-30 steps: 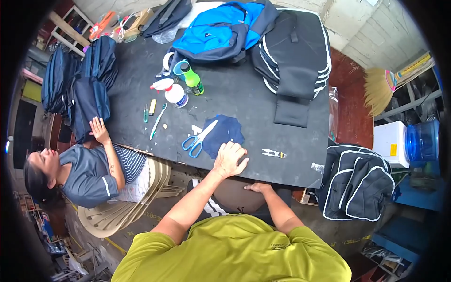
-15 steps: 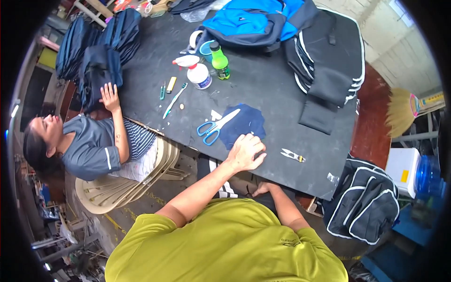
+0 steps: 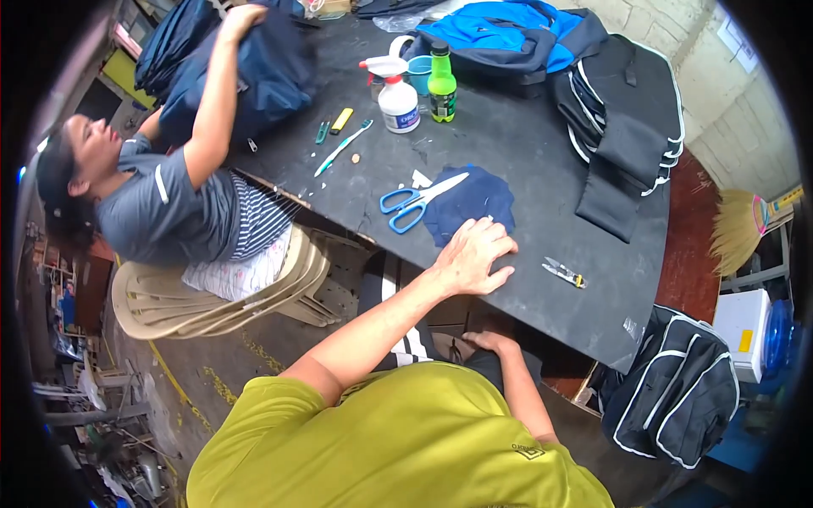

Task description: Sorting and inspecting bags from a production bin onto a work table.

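Observation:
My left hand [image 3: 474, 258] rests palm down near the table's front edge. Its thumb stands apart and its fingertips touch the near edge of a dark blue piece of cloth [image 3: 474, 199]; I see nothing held. Blue-handled scissors [image 3: 415, 206] lie partly open, blades over the cloth's left side. Small thread snips [image 3: 564, 273] lie to the right of the hand. Below the table edge my right hand [image 3: 491, 342] is at my lap, its fingers too unclear to read.
On the black table [image 3: 542, 313] are a toothbrush [image 3: 343, 148], yellow lighter [image 3: 341, 120], white spray bottle [image 3: 399, 106] and green bottle [image 3: 441, 85]. Backpacks [image 3: 508, 38] lie behind. A seated co-worker [image 3: 182, 199] is at left; a black bag [image 3: 677, 385] sits low right.
The co-worker has raised an arm and lifted a dark blue bag over the table's left side. My left hand's fingers have straightened somewhat beside the cloth. The view has shifted slightly.

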Tool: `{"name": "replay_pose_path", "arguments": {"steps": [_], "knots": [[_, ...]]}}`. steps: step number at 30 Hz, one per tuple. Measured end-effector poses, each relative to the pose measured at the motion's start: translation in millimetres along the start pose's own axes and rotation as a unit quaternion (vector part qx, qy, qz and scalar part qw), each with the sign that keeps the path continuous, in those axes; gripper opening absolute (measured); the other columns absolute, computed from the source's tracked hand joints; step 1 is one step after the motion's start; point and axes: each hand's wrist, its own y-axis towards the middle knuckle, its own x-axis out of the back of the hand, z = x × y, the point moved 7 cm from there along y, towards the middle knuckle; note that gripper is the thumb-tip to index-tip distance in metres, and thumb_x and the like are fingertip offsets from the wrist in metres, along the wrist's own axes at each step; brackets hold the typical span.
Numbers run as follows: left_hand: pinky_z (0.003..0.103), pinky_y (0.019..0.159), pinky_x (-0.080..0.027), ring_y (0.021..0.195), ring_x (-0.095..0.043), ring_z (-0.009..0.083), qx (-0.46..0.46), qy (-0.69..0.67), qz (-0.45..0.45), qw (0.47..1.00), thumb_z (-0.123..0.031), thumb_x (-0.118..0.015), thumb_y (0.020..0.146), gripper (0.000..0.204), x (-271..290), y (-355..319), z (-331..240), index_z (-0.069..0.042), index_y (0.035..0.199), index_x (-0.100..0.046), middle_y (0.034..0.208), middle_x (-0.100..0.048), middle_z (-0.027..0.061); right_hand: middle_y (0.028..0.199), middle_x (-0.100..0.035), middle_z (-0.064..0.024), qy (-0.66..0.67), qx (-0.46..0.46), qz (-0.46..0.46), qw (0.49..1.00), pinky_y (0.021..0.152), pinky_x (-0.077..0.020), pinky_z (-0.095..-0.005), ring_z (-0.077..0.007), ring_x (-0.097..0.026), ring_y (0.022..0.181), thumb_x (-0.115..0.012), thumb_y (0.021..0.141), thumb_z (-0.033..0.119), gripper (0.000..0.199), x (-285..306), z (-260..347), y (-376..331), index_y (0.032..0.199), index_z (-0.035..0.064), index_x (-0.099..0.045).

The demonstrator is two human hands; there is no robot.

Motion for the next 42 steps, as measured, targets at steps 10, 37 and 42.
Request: {"name": "replay_pose_path", "arguments": {"steps": [10,37,42], "knots": [[0.06,0.118,-0.021,0.135,-0.046,0.0353,0.061,0.185,-0.073,0.978,-0.043,-0.064,0.092,0.06,-6,-20,-6,-0.007,0.139,-0.052,0.139,-0.052,0.0193,0.158,-0.031,-0.0283,0.137,-0.307,-0.293,0.895,0.111,-0.0356,-0.0629,-0.0456,-0.029,0.147,-0.066,0.083,0.067,0.105,18,-48,-168,0.156,0.0003,-0.031],[0.06,0.123,-0.009,0.153,-0.022,0.034,0.167,0.121,0.016,0.978,-0.057,-0.049,0.098,0.078,-18,-15,58,-0.006,0.155,-0.034,0.159,-0.037,0.0185,0.065,-0.053,-0.0111,0.191,-0.168,-0.548,0.797,0.066,-0.0423,-0.0415,-0.0254,-0.051,0.064,-0.047,0.104,0.053,0.064,33,-22,-250,0.07,-0.0009,-0.049],[0.054,0.12,-0.024,0.143,-0.04,0.0353,0.11,0.092,-0.037,0.989,-0.05,-0.057,0.096,0.07,16,-7,61,-0.005,0.149,-0.044,0.146,-0.051,0.0195,0.061,-0.036,0.0039,0.262,-0.024,-0.545,0.796,0.052,-0.0288,-0.0325,-0.0073,-0.031,0.06,-0.048,0.108,0.042,0.057,30,-5,-257,0.063,0.0069,-0.039]]}}
